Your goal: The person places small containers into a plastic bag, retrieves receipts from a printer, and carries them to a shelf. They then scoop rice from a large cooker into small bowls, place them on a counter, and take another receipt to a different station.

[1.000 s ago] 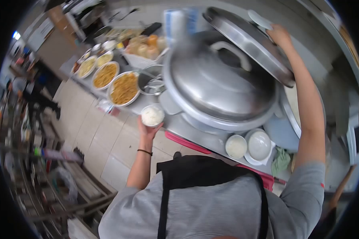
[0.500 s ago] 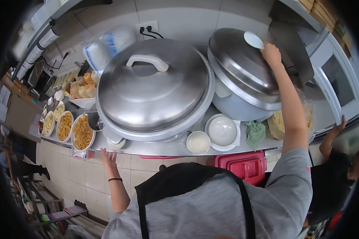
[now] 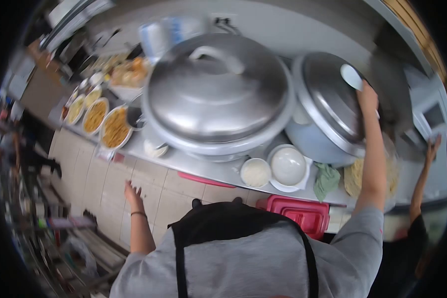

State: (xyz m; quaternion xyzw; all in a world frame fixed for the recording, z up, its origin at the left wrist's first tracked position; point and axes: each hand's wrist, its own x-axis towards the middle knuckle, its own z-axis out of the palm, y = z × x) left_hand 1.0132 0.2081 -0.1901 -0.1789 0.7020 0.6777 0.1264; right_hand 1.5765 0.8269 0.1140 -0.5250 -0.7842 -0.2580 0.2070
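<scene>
My right hand [image 3: 368,99] is over the steel lid [image 3: 327,94] of the right-hand pot [image 3: 313,141], closed around a white rice paddle [image 3: 351,77] whose oval blade sticks out to the left. Whether the fingers also grip the lid's handle is hidden. My left hand [image 3: 133,195] hangs in front of the counter, holding nothing, fingers apart. A larger pot with a domed steel lid [image 3: 216,94] and pale handle stands in the middle. In front of the pots are a white bowl of rice [image 3: 255,173], a white empty-looking bowl [image 3: 288,166] and a crumpled green cloth [image 3: 326,181].
Several white bowls of food, one with shredded orange-brown food [image 3: 116,128], line the counter [image 3: 203,166] at left. A red lidded bin [image 3: 300,214] stands below. A bag of yellowish food [image 3: 355,178] lies at right. Another person's hand [image 3: 433,146] is by the microwave-like door [image 3: 432,111].
The view has turned, shifting the counter rightward. My left hand is farther from the counter's edge. My right hand stays at the right pot's lid with the paddle. The other person's arm reaches farther forward.
</scene>
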